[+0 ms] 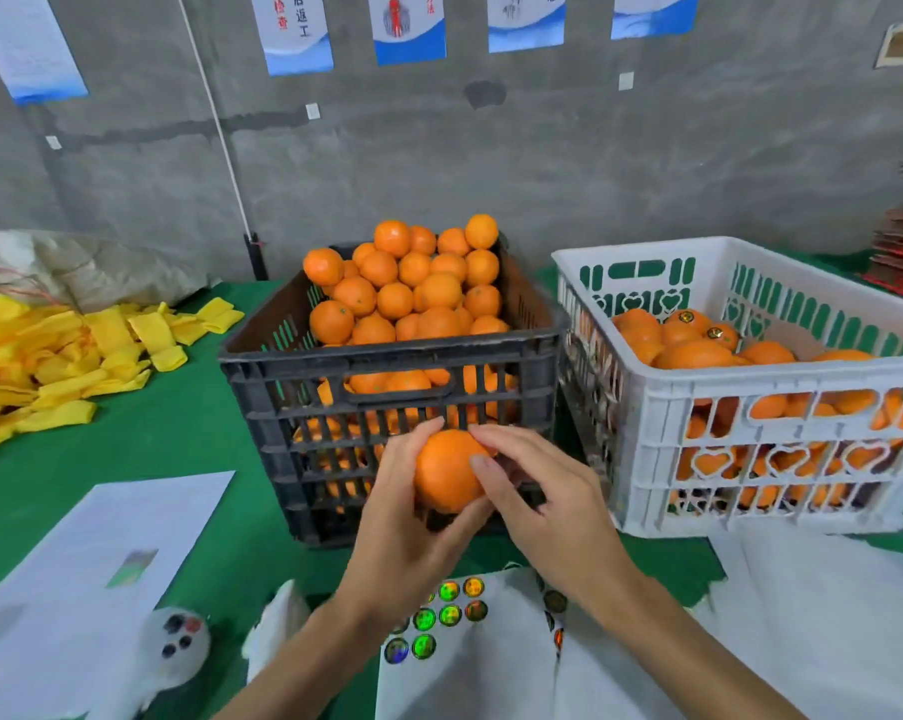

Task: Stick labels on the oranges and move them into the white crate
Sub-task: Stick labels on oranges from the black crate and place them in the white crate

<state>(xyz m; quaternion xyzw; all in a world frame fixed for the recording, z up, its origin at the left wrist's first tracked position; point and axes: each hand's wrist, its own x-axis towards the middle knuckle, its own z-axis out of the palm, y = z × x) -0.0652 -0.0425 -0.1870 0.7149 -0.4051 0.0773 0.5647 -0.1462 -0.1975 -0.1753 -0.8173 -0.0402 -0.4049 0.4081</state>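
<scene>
One orange (445, 472) is held in the air in front of the black crate (387, 356), low over the green table (179, 444). The left hand (402, 517) cups it from below and behind, fingers curled round the fruit. The right hand (537, 506) touches its top right side, thumb and forefinger closing on the skin; whether a label sits under them cannot be told. Just below the hands lies a white sheet (470, 662) carrying round shiny labels (449, 613). The black crate is heaped with more oranges (413, 283). Just beside it on the right stands the white crate (750, 407), partly filled with oranges (699, 337), some showing labels. Yellow foam sleeves (65, 361) are piled at the far left, near white paper (101, 558).
</scene>
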